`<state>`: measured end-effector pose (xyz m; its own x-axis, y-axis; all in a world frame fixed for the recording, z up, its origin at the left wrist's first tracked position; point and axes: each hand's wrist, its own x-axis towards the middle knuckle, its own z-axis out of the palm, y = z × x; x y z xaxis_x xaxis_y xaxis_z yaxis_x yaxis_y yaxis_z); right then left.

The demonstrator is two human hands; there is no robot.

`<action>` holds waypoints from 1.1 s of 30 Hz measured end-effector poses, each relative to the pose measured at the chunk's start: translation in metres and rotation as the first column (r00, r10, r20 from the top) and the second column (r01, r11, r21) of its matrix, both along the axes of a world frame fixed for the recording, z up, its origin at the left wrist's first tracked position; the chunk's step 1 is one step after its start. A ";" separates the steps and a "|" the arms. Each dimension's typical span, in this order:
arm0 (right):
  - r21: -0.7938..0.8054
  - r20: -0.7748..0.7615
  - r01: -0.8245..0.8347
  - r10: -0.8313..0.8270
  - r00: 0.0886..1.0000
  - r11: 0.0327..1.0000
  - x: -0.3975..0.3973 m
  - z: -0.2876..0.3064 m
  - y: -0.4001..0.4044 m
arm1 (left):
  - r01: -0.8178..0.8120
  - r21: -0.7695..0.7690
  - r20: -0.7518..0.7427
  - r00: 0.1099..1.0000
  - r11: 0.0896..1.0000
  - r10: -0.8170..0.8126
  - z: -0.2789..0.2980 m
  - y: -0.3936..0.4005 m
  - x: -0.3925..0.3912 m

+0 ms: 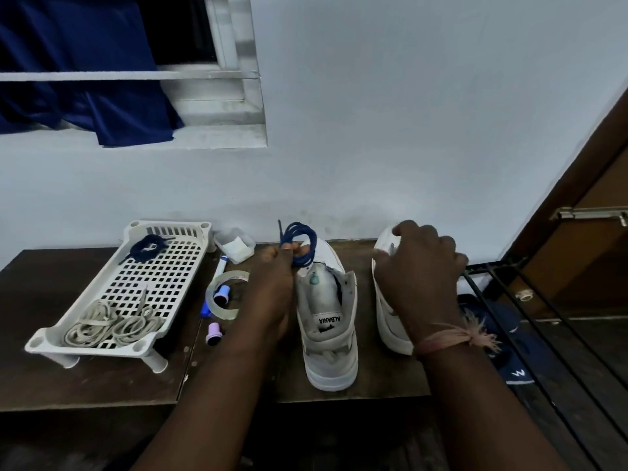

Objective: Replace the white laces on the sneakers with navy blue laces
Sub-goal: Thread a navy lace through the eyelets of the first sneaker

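Observation:
Two white sneakers stand on a dark wooden table, heels toward me. The left sneaker (328, 331) has no lace and its tongue is pulled up. My left hand (272, 283) pinches a coiled navy blue lace (300, 241) just above that shoe's toe. My right hand (419, 266) rests on top of the right sneaker (385, 311), fingers curled over its front; most of that shoe is hidden under it. A white slotted tray (136, 277) at the left holds a second navy lace (147, 248) at its far end and the removed white laces (112, 326) at its near end.
Between tray and shoes lie a clear tape roll (224, 300), a small purple cap (213, 333), a blue pen (205, 309) and a small clear box (234, 246). The wall runs behind the table. A black metal rack (530, 300) and a wooden door stand at the right.

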<state>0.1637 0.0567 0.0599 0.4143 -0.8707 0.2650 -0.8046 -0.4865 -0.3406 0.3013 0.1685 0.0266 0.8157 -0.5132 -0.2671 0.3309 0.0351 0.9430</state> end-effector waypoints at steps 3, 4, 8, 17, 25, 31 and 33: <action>0.171 -0.193 0.022 0.011 0.981 0.985 -0.017 -0.007 -0.005 | 0.026 0.002 0.033 0.999 1.000 -0.026 -0.003 0.000 0.006; 0.169 -0.202 0.010 0.025 0.979 0.986 -0.019 -0.013 -0.005 | 0.047 0.008 0.048 0.998 0.999 -0.047 -0.005 -0.001 0.005; 0.141 -0.146 0.030 -0.010 0.989 0.990 -0.017 -0.025 -0.006 | 0.133 0.022 0.078 0.988 0.991 -0.134 -0.011 0.005 -0.001; 0.058 -0.213 0.089 -0.075 0.974 0.994 -0.021 -0.019 -0.001 | 0.109 -0.014 0.072 0.992 0.994 -0.107 -0.009 0.002 -0.008; -0.124 0.231 -0.258 0.280 0.932 0.958 0.037 -0.016 0.028 | 0.127 0.036 0.226 0.965 0.991 -0.132 0.001 0.012 0.001; 0.087 0.490 -0.526 0.424 0.762 0.846 0.060 -0.022 0.023 | 0.167 0.109 0.488 0.850 0.980 -0.199 0.007 0.023 0.026; 0.083 0.497 -0.573 0.464 0.733 0.815 0.067 -0.019 0.020 | 0.162 0.121 0.522 0.829 0.979 -0.202 0.009 0.025 0.034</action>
<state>0.2309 0.0770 0.0408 0.7055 -0.6091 0.3623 -0.1865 -0.6528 -0.7342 0.3351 0.1933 0.0357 0.7357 -0.6631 0.1382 -0.2254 -0.0473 0.9731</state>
